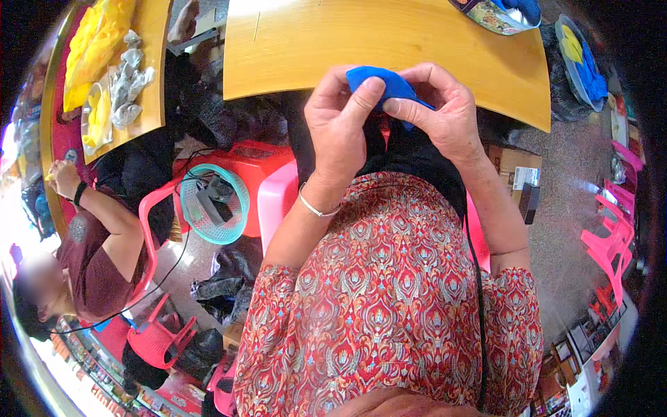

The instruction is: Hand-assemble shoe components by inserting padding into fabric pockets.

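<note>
A small folded piece of blue cloth is held up between my two hands, just in front of the wooden table's near edge. My left hand pinches its left side, thumb on top and fingers behind. On the other side, my right hand grips the cloth's right end between thumb and curled fingers. Both thumbs point toward each other across the piece. The fingertips behind the cloth are hidden.
The wooden table bears a round tin with blue cloth inside. Further right stands a basin of blue and yellow pieces. At left, a co-worker sits by a table with yellow and grey pieces. A turquoise basket stands left of me.
</note>
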A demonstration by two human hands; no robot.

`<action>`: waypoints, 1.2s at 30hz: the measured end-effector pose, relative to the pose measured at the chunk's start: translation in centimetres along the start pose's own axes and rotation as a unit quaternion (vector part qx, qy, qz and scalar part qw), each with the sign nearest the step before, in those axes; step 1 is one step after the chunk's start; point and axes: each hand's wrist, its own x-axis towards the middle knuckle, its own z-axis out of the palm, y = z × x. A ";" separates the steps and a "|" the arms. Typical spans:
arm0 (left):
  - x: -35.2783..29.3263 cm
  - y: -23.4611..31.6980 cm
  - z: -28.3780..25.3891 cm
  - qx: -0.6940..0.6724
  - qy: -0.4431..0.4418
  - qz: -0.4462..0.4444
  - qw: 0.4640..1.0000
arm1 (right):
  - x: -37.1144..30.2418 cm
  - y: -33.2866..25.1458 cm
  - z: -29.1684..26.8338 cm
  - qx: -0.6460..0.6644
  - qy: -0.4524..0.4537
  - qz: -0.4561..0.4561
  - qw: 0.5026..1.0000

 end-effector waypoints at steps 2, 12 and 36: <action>0.4 0.0 0.0 -0.036 0.008 -0.020 0.999 | 0.0 -0.1 0.2 0.042 -0.005 0.027 0.999; 1.1 -0.6 -0.5 -0.059 -0.026 -0.027 0.998 | 0.5 0.6 0.1 -0.007 -0.005 0.016 1.000; 1.3 0.4 1.2 -0.214 -0.073 -0.150 0.962 | 1.1 -0.4 -0.1 -0.128 -0.019 -0.162 0.978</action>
